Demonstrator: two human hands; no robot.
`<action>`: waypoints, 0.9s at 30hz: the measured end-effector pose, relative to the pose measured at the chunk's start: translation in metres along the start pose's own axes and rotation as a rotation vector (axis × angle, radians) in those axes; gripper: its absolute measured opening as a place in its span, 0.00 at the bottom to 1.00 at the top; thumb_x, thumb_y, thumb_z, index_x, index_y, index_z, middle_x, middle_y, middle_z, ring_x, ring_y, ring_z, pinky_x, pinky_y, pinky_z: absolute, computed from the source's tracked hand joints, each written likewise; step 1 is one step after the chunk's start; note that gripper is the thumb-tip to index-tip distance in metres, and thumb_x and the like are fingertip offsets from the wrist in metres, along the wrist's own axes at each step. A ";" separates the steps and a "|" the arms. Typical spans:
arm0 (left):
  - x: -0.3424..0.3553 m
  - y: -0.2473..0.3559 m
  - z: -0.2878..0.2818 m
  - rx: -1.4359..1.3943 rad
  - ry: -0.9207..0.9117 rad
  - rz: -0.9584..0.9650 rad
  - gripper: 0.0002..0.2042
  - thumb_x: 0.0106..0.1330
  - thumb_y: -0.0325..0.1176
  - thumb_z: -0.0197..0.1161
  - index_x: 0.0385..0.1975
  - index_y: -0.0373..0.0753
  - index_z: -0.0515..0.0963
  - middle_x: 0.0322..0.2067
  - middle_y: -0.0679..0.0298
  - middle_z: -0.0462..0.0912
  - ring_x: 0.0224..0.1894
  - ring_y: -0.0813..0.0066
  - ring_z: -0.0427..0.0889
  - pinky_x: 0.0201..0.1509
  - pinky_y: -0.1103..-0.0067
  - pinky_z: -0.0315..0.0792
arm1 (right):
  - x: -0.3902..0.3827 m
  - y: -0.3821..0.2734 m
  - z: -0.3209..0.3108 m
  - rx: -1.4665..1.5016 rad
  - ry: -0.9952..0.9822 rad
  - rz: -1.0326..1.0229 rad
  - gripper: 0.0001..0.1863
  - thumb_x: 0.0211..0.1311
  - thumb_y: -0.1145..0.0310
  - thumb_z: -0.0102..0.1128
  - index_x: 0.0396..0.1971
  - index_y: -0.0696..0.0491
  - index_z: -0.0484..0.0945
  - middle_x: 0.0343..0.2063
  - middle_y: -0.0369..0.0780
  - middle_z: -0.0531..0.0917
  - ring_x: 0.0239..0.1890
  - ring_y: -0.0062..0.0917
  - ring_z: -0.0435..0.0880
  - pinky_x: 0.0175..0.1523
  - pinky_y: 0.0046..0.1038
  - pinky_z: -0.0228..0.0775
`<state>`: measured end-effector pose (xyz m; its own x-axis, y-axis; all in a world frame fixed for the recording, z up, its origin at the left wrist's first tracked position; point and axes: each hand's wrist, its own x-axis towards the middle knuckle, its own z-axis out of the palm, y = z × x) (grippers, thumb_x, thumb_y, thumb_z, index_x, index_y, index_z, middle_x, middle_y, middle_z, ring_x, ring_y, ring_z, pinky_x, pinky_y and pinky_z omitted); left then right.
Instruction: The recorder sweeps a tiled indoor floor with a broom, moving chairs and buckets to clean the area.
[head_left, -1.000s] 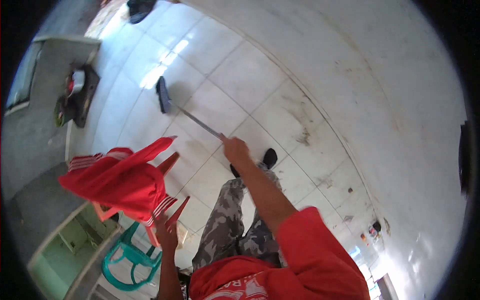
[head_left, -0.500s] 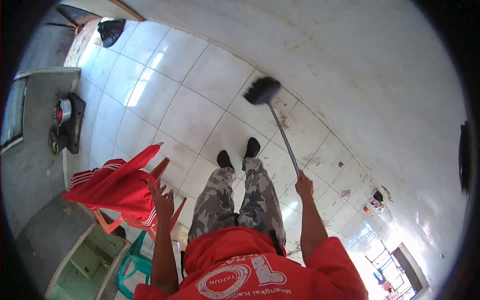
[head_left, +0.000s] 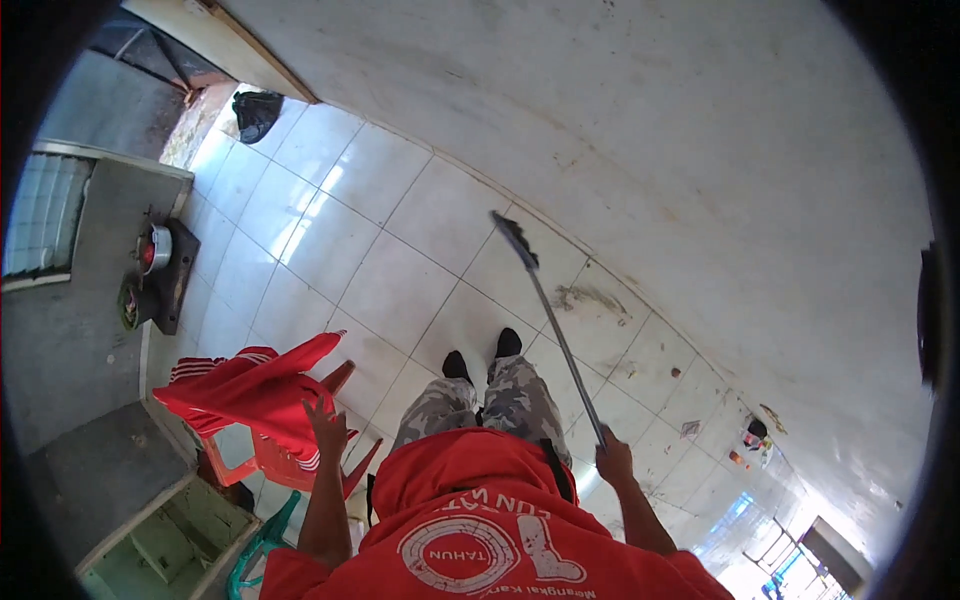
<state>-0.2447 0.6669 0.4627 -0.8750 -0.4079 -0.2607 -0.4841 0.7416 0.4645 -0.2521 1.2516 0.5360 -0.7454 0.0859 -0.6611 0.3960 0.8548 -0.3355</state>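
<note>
My right hand [head_left: 613,458] is closed round the grey handle of a long broom [head_left: 563,343]. The broom reaches forward and slightly left across the floor. Its dark head [head_left: 515,240] appears nearly edge-on, left of a smear of dirt [head_left: 592,300] by the wall; whether the bristles touch the tiles I cannot tell. My left hand [head_left: 327,430] hangs with its fingers apart and holds nothing. Close by it is a red plastic chair [head_left: 270,462] with a red jacket with white stripes [head_left: 250,390] draped over it.
White floor tiles [head_left: 385,270] run along the pale wall [head_left: 690,180]. Scraps of litter [head_left: 690,428] lie at the right. A black bag [head_left: 257,115] sits at the far left, a stove with a pot [head_left: 160,250] at left. A green plastic chair [head_left: 265,545] and open cabinet [head_left: 165,545] stand nearer.
The broom head has swung from broadside to nearly edge-on. The whole view has shifted, so floor and feet sit lower in it. My left hand stays empty beside the chair.
</note>
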 end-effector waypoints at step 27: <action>-0.036 0.044 0.011 0.149 -0.094 -0.004 0.32 0.56 0.23 0.59 0.62 0.32 0.54 0.66 0.43 0.32 0.50 0.56 0.75 0.47 0.73 0.75 | 0.069 0.086 -0.018 -0.296 0.055 0.305 0.22 0.60 0.67 0.47 0.56 0.46 0.65 0.27 0.52 0.80 0.31 0.50 0.80 0.37 0.49 0.72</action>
<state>-0.2340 0.7204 0.4828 -0.8654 -0.3649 -0.3435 -0.4758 0.8133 0.3348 -0.2794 1.3400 0.4738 -0.6486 0.3779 -0.6607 0.4378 0.8953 0.0823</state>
